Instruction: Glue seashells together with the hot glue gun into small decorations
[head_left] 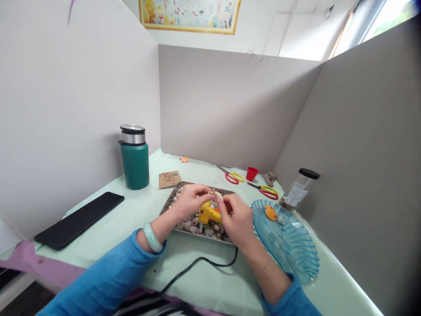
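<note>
My left hand (190, 201) and my right hand (239, 220) meet over a metal tray (205, 238). Between their fingertips is a small pale seashell (217, 193), pinched from both sides; fingers cover part of it, and a smaller bit at its left end is too small to name. Below the hands, a yellow hot glue gun (208, 213) lies across the tray on a layer of mixed seashells (187, 225). My right hand hides part of the glue gun. A black cord (197, 260) runs from under the tray toward me.
A blue glass plate (292, 250) with an orange piece (271, 213) stands at right, near a tipped clear jar (297, 189). Behind the tray are red-and-yellow scissors (232, 177), a red cup (252, 174) and a brown card (169, 179). A green bottle (135, 164) and black slab (80, 219) are left.
</note>
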The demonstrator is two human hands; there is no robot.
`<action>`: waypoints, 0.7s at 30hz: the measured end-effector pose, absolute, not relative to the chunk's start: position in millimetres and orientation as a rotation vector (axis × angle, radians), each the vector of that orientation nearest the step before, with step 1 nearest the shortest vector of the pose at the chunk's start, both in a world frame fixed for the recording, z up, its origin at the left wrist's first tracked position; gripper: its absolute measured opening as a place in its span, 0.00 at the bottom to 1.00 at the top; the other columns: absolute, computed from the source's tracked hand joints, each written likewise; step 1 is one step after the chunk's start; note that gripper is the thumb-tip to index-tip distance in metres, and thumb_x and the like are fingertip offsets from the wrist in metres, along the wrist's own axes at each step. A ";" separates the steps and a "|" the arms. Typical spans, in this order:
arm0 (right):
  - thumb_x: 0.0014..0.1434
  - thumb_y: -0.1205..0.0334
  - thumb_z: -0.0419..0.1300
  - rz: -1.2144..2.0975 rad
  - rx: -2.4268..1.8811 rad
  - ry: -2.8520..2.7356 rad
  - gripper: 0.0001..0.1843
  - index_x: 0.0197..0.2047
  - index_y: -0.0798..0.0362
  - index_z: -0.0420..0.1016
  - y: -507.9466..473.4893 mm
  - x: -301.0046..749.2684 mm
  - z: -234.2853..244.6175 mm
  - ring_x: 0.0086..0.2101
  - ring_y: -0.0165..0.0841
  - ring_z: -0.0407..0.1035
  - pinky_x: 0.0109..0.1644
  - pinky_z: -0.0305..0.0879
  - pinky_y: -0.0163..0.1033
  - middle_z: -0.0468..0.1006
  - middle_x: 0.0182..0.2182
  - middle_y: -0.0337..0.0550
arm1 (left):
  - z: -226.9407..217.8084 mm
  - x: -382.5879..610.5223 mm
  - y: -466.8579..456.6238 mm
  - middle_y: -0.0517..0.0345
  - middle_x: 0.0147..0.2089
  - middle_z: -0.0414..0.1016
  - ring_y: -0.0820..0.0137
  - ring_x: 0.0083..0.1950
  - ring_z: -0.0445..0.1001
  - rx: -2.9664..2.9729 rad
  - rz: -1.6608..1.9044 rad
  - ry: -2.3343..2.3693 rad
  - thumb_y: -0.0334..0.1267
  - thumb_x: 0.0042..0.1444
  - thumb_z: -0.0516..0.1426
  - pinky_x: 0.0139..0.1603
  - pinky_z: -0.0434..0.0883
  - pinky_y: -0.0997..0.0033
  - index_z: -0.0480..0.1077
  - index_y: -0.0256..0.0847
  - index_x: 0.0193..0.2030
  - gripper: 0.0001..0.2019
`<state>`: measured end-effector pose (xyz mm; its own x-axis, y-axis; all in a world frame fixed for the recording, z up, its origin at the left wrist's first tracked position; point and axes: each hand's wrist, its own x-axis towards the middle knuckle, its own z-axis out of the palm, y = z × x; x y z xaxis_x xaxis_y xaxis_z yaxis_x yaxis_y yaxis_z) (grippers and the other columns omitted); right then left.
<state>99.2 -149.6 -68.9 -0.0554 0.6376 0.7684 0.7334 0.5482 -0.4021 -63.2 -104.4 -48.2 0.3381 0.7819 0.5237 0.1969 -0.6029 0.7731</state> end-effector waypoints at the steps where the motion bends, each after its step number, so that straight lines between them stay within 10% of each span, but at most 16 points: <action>1: 0.60 0.59 0.52 -0.107 -1.148 -1.747 0.09 0.32 0.53 0.69 -149.5 99.1 -69.1 0.25 0.28 0.62 0.32 0.58 0.34 0.71 0.27 0.41 | -48.9 -63.0 -103.8 0.54 0.32 0.77 0.70 0.33 0.71 1.970 1.244 0.849 0.44 0.51 0.58 0.35 0.66 0.74 0.76 0.36 0.32 0.12; 9: 0.59 0.52 0.52 0.401 -1.120 -1.621 0.14 0.29 0.53 0.66 -148.4 103.0 -63.4 0.23 0.27 0.60 0.27 0.56 0.32 0.67 0.21 0.34 | -47.0 -63.8 -102.8 0.55 0.31 0.75 0.72 0.30 0.71 1.736 1.057 0.785 0.46 0.49 0.59 0.32 0.67 0.75 0.74 0.33 0.36 0.16; 14: 0.58 0.49 0.51 0.996 -0.958 -1.575 0.15 0.28 0.52 0.63 -147.5 106.9 -59.1 0.19 0.26 0.55 0.21 0.52 0.31 0.61 0.18 0.32 | -39.6 -69.1 -111.1 0.48 0.52 0.70 0.68 0.43 0.72 1.703 1.029 0.445 0.42 0.55 0.55 0.42 0.69 0.70 0.70 0.39 0.50 0.17; 21: 0.60 0.52 0.50 1.163 -0.842 -1.602 0.16 0.30 0.54 0.70 -147.9 108.9 -56.4 0.20 0.27 0.59 0.23 0.57 0.32 0.66 0.19 0.36 | -38.0 -68.4 -113.9 0.48 0.46 0.70 0.63 0.47 0.71 1.720 0.992 0.222 0.36 0.49 0.62 0.46 0.69 0.64 0.73 0.35 0.33 0.07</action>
<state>108.9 -147.9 -56.4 -0.3115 0.9032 0.2952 -0.0006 0.3105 -0.9506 -68.4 -113.9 -38.0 0.6340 0.5870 0.5035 -0.3168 -0.3968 0.8615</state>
